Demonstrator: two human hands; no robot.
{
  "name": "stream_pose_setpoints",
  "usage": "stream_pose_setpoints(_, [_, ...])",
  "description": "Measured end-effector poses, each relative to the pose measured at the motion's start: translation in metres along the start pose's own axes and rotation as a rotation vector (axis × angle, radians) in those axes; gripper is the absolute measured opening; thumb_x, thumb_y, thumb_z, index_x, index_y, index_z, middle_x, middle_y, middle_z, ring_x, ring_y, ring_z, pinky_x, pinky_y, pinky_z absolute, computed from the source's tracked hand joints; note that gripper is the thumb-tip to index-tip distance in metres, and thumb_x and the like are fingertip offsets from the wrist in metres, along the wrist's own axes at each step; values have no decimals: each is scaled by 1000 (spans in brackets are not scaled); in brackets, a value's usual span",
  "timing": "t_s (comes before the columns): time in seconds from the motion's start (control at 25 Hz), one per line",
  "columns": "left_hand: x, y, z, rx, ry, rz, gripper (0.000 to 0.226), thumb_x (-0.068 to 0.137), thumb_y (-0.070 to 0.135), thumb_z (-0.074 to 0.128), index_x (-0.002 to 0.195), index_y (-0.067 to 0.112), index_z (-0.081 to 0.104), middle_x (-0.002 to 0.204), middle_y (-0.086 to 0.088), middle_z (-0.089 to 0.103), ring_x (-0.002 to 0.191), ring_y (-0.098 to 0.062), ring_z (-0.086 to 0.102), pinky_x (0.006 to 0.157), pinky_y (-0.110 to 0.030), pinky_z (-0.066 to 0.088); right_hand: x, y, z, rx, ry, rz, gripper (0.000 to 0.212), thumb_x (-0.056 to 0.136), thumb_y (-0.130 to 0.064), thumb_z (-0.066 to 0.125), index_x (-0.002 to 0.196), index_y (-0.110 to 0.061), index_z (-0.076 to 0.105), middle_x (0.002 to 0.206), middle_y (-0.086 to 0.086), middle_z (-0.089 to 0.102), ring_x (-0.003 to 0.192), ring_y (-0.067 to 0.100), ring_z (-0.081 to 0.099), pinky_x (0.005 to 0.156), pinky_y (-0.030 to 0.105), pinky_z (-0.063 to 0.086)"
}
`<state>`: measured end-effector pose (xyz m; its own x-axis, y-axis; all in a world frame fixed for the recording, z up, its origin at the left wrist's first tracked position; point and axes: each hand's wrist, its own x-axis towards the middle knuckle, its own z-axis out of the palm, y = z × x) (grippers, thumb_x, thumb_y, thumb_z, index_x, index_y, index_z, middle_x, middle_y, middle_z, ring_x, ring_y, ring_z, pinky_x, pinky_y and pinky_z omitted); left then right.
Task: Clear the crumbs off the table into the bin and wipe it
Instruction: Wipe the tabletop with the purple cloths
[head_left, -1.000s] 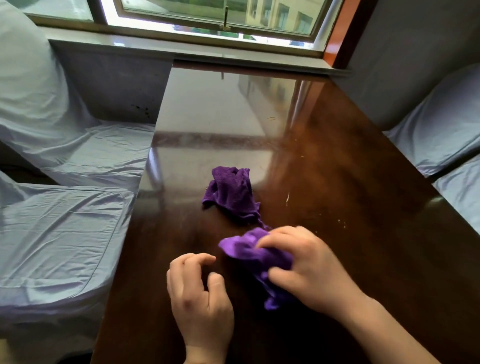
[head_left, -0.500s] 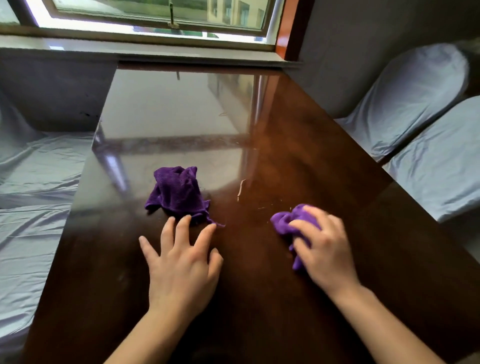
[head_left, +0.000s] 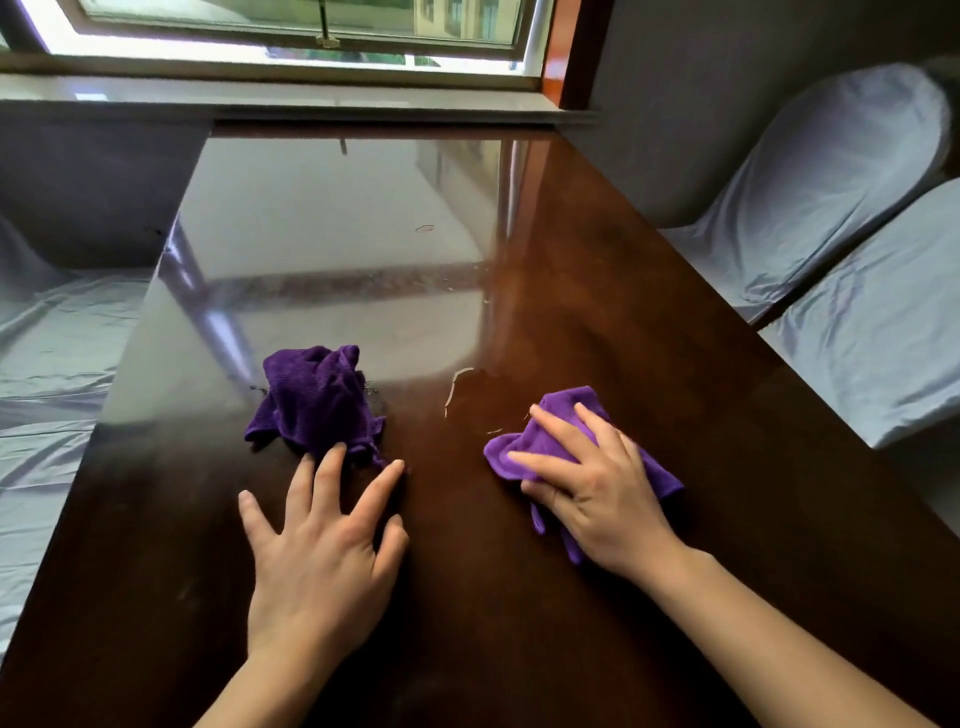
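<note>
A flattened purple cloth (head_left: 561, 441) lies on the dark, glossy tabletop (head_left: 675, 364), right of centre and well in from the right edge. The right hand (head_left: 592, 483) presses down on it, fingers spread and curled slightly over the fabric, pinning it against the wood; the cloth's corners stick out beyond the fingertips and past the wrist side. Just beyond this cloth, toward the far edge, a thin pale outline of a wet patch or smear (head_left: 467, 400) shows on the surface; whether any crumbs sit in it is hard to tell at this sharpness.

A second purple cloth (head_left: 317, 400), bunched and crumpled, sits left of centre, apart from the first. A few dark specks (head_left: 370, 387) lie beside it on either side. The left hand (head_left: 322, 561) rests palm down on the tabletop nearer the person's edge, fingers released and splayed, with the middle fingertips touching the near hem of the crumpled cloth.

The far edge of the tabletop meets a window sill (head_left: 260, 98), and the window's light reflects across the far half. Seats in pale blue-grey covers (head_left: 831, 208) stand along the right edge, with more covered seating (head_left: 47, 364) along the left.
</note>
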<state>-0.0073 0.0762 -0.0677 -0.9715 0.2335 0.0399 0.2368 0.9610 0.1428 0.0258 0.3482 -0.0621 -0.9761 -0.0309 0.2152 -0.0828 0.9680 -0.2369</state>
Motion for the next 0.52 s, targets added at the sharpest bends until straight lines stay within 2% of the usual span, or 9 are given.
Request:
stream_pose_setpoints(0.08, [-1, 0, 0, -7, 2, 2, 59, 84, 60, 15, 143, 56, 22, 159, -4, 22, 147, -25, 13, 111, -68, 4, -3, 20, -7, -98, -53, -111, 41, 94, -62, 36, 129, -53, 54, 158, -6, 36, 142, 38, 35, 110, 54, 35])
stream_pose_setpoints(0.12, [0, 0, 0, -9, 3, 0, 59, 84, 60, 16, 143, 56, 23, 159, -4, 24, 147, -25, 14, 111, -68, 5, 2, 28, -9, -110, -48, -79, 37, 94, -57, 42, 128, -51, 56, 157, -3, 38, 140, 39, 37, 108, 55, 38])
stream_pose_setpoints(0.24, [-1, 0, 0, -4, 9, -5, 57, 85, 59, 19, 142, 56, 26, 158, -4, 27, 146, -25, 17, 111, -68, 6, 35, 37, -3, -46, 110, 181, 31, 92, -33, 64, 122, -34, 68, 149, 8, 48, 128, 41, 46, 105, 48, 42])
stream_pose_setpoints(0.36, [0, 0, 0, -3, 17, -3, 57, 85, 58, 20, 142, 55, 28, 158, -3, 27, 146, -25, 17, 112, -68, 6, 82, 28, 3, 183, 262, 362, 28, 94, -27, 62, 121, -23, 70, 138, 12, 58, 120, 39, 53, 104, 43, 43])
stream_pose_setpoints(0.44, [0, -1, 1, -3, 21, -1, 57, 85, 59, 18, 142, 56, 25, 159, -2, 24, 147, -24, 14, 112, -67, 4, 91, 12, 6, 240, 200, 357, 27, 94, -30, 61, 119, -22, 71, 136, 9, 60, 127, 37, 51, 107, 44, 39])
stream_pose_setpoints(0.52, [-1, -1, 0, -7, 26, -2, 57, 85, 59, 17, 142, 56, 25, 159, -2, 24, 147, -24, 14, 112, -67, 4, 68, -6, 8, 156, 94, 246, 25, 93, -35, 62, 116, -30, 72, 142, 0, 57, 133, 34, 43, 110, 45, 34])
